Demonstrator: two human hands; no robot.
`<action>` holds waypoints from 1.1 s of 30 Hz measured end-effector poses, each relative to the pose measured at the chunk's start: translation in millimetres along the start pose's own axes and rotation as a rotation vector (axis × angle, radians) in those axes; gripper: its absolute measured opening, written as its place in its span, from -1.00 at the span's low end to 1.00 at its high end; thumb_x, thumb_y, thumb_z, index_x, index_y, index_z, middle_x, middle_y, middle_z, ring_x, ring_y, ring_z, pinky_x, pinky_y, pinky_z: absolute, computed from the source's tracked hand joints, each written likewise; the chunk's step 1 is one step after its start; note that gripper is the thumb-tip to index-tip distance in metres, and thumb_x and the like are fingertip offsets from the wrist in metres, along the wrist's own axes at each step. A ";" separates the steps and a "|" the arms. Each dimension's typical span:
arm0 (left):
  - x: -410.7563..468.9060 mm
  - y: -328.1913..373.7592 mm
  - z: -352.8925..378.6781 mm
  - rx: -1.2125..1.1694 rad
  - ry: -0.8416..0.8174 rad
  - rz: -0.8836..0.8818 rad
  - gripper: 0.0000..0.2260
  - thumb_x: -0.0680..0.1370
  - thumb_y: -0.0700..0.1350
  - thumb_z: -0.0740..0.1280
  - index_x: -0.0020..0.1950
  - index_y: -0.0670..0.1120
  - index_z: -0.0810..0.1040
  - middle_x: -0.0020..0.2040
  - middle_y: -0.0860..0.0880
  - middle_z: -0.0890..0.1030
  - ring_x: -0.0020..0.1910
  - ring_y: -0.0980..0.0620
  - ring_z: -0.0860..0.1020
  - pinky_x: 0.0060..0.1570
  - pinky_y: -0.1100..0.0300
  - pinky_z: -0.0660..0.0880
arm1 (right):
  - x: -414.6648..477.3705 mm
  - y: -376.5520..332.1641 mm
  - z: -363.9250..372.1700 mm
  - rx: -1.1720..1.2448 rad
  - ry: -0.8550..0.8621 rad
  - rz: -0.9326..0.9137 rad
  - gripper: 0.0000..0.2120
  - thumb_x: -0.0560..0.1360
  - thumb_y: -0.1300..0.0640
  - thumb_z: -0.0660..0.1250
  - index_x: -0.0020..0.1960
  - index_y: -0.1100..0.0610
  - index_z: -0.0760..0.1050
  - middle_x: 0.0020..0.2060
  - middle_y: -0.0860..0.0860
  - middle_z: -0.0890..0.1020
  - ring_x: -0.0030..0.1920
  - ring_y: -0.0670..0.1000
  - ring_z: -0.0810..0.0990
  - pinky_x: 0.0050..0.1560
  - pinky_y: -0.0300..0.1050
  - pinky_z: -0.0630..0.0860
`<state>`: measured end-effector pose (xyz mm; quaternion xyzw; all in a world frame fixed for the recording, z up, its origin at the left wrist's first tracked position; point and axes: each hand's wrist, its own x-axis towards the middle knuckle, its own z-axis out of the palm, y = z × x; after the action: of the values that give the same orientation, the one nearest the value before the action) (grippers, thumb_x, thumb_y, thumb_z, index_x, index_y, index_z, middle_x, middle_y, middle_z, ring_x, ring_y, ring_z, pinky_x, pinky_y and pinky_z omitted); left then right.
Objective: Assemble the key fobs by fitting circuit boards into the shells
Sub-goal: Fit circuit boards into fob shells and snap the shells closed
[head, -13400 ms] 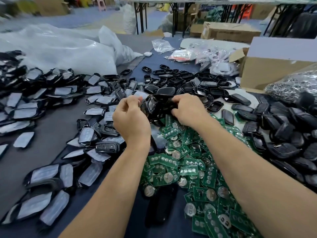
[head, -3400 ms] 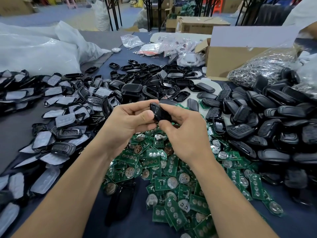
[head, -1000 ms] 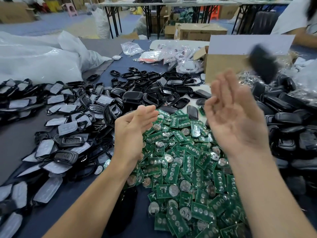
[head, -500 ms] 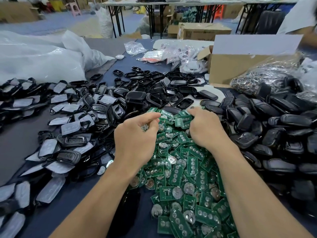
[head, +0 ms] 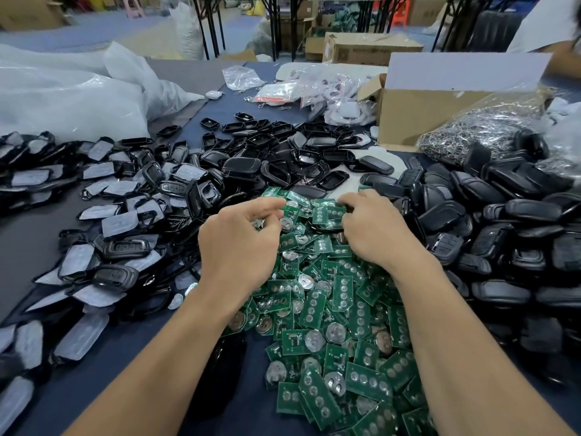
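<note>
- The left hand [head: 239, 243] hovers, knuckles up, at the far left edge of a heap of small green rectangular circuit boards [head: 330, 309]. Its fingers are curled, and thumb and forefinger pinch one green circuit board with a round silver coin cell [head: 287, 217].
- The right hand [head: 377, 228] lies on the far right of the same heap with its fingers bent down among the boards. I cannot tell whether it grips anything.
- The heap sits in the middle of the dark-covered table [head: 22, 247], between both forearms.
- Open black plastic shell halves [head: 283, 152] are scattered just beyond the heap.
- Black shell halves faced with pale grey film [head: 110, 221] are spread to the left.
- Closed black key fobs [head: 503, 215] are piled to the right, touching the boards.
- A brown cardboard box with a white flap [head: 415, 114] stands at the far right, beside a clear bag of silvery metal rings [head: 481, 130].
- Large white plastic bags [head: 63, 99] lie at the far left.
- A brown carton [head: 371, 48] beyond the table carries dark print, too blurred to read.
</note>
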<state>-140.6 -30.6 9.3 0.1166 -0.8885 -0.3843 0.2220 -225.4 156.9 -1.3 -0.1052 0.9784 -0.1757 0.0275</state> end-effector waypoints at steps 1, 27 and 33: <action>-0.1 0.4 0.3 0.005 0.002 0.000 -0.74 0.57 -0.09 0.39 0.02 0.30 0.72 -0.07 0.38 0.70 -0.61 0.14 0.43 -0.43 0.30 0.40 | -1.3 -1.5 -2.2 0.103 0.031 0.034 -0.61 0.58 0.27 0.20 0.36 0.08 0.56 0.35 0.09 0.45 0.32 0.18 0.44 0.25 -0.03 0.39; -14.3 2.4 -4.5 -0.014 -0.025 0.507 -0.39 0.43 -0.22 0.59 0.45 0.07 0.57 0.31 0.23 0.57 0.33 0.38 0.44 0.30 0.60 0.27 | -60.6 -61.8 -5.1 1.262 0.309 0.045 -0.83 0.59 0.20 0.40 -0.06 0.02 0.74 -0.28 -0.05 0.74 -0.30 -0.15 0.66 -0.26 -0.32 0.51; -7.8 0.9 -5.3 -0.120 0.024 0.247 -0.56 0.55 -0.16 0.44 0.36 0.22 0.60 -0.08 0.40 0.59 -0.15 0.28 0.66 -0.21 0.47 0.56 | -52.6 -34.7 -12.4 0.981 0.378 0.100 -0.76 0.64 0.16 0.29 0.03 -0.07 0.72 -0.09 -0.18 0.76 -0.33 -0.11 0.66 -0.23 -0.24 0.54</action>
<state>-131.2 -30.4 10.8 -0.0024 -0.8689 -0.4049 0.2847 -168.3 140.7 23.4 0.0003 0.7728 -0.6275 -0.0952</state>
